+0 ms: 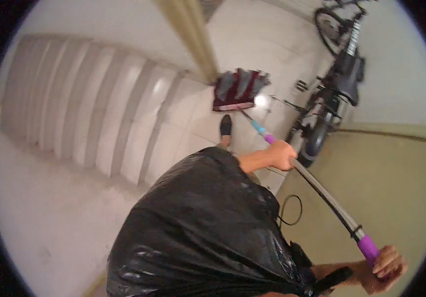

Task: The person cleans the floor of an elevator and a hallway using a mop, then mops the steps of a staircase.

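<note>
A flat mop with a dark red and grey striped pad [238, 87] rests on the pale tiled floor. From its pinkish head bar, a telescopic metal pole [326, 193] with blue and purple fittings runs down to the right. My left hand [281, 155] is wrapped around the middle of the pole, just past a purple collar. At the pole's end, my right hand [387, 269] grips the purple handle [368, 248]. Glossy black material [198, 222] covers my body and hides most of my left arm. One dark shoe [226, 125] shows just below the mop head.
A staircase with pale steps [98, 107] fills the left side. A yellowish post [188, 33] comes down beside the mop pad. To the right, a black motorcycle [331, 89] stands along the wall. A thin cable loop [300, 209] shows near my right side.
</note>
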{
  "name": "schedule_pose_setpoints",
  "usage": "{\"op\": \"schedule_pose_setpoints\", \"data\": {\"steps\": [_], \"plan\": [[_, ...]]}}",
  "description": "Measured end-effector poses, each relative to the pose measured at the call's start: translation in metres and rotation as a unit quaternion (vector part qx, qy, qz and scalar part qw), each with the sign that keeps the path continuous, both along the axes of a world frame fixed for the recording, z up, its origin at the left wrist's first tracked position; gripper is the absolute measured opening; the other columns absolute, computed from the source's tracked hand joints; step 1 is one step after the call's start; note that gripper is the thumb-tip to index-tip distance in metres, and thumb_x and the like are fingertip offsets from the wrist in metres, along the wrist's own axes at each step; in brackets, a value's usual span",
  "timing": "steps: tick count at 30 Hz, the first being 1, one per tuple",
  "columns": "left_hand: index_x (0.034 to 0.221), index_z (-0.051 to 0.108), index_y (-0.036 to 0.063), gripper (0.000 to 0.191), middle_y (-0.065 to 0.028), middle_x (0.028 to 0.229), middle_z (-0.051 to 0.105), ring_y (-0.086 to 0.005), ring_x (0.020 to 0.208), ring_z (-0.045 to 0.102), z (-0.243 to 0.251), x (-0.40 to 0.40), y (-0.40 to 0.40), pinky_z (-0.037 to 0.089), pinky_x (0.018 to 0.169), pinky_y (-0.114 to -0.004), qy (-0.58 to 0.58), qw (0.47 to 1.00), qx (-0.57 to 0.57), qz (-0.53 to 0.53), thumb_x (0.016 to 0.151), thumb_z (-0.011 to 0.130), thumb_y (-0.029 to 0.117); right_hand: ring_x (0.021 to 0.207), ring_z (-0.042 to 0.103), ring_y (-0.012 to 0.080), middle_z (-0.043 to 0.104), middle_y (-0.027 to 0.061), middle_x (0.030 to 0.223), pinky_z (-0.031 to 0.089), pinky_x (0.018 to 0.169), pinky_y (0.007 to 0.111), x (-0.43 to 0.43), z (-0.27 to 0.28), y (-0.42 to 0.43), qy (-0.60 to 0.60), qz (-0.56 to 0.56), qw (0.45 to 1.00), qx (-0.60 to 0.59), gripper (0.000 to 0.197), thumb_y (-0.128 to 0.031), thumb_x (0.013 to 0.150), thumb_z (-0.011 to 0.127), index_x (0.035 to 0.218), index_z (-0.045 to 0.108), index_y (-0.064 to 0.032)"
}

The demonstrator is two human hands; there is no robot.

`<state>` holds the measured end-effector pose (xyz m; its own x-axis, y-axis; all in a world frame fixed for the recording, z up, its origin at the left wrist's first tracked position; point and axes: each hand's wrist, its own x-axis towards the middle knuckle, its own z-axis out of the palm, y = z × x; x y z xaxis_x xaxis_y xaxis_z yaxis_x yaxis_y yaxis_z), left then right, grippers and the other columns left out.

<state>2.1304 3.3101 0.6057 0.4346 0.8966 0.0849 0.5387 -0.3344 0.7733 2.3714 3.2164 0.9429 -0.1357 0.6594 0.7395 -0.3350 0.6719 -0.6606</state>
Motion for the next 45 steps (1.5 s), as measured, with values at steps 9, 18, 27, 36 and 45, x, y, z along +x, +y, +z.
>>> {"op": "schedule_pose_setpoints", "data": {"steps": [9, 18, 27, 36, 45], "plan": [[0.065, 0.064, 0.0122, 0.013, -0.0114, 0.067, 0.063, -0.0325, 0.069, 0.062, 0.007, -0.016, -0.040, 0.048, 0.062, -0.043, 0.083, 0.989, -0.121, -0.010, 0.062, 0.060, 0.024, 0.095, 0.051, 0.0232, 0.053, 0.0090, 0.106, 0.044, 0.082, 0.042, 0.087, -0.047, -0.005, 0.109, -0.237, 0.945, -0.200, 0.032, -0.032, 0.095, 0.038, 0.111, 0.053, -0.0081], [0.065, 0.063, 0.0113, 0.014, -0.0128, 0.065, 0.062, -0.0338, 0.065, 0.060, -0.042, -0.105, -0.105, 0.046, 0.058, -0.045, 0.098, 0.983, -0.088, 0.129, 0.062, 0.062, 0.025, 0.074, 0.042, 0.0120, 0.043, 0.0012, 0.076, 0.040, 0.062, 0.031, 0.016, -0.098, -0.011, 0.197, -0.079, 0.903, -0.372, 0.012, -0.023, 0.093, 0.043, 0.090, 0.048, -0.0119], [0.059, 0.058, 0.0076, 0.011, -0.0176, 0.061, 0.057, -0.0393, 0.061, 0.056, -0.013, -0.223, -0.204, 0.043, 0.059, -0.049, -0.036, 0.910, -0.010, 0.412, 0.065, 0.056, 0.017, 0.051, 0.038, 0.0112, 0.036, 0.0009, 0.062, 0.034, 0.047, 0.022, -0.223, -0.036, 0.048, -0.035, 0.327, 0.934, -0.139, 0.034, -0.023, 0.092, 0.043, 0.114, 0.048, 0.0030], [0.072, 0.055, 0.0055, 0.019, -0.0170, 0.068, 0.058, -0.0372, 0.068, 0.058, -0.010, -0.232, -0.284, 0.043, 0.059, -0.046, -0.092, 0.815, -0.058, 0.569, 0.071, 0.063, 0.023, 0.043, 0.034, 0.0091, 0.036, 0.0010, 0.060, 0.031, 0.038, 0.021, -0.377, -0.027, 0.078, -0.011, 0.458, 0.871, -0.180, 0.043, -0.020, 0.093, 0.041, 0.128, 0.037, 0.0048], [0.086, 0.056, 0.0075, 0.024, -0.0091, 0.072, 0.053, -0.0246, 0.071, 0.056, -0.102, -0.239, -0.367, 0.043, 0.060, -0.036, -0.096, 0.773, -0.044, 0.625, 0.070, 0.071, 0.018, 0.049, 0.047, 0.0138, 0.042, 0.0033, 0.060, 0.042, 0.046, 0.025, -0.474, -0.022, 0.026, -0.123, 0.497, 0.822, -0.248, 0.037, -0.017, 0.089, 0.051, 0.117, 0.045, 0.0058]]}}
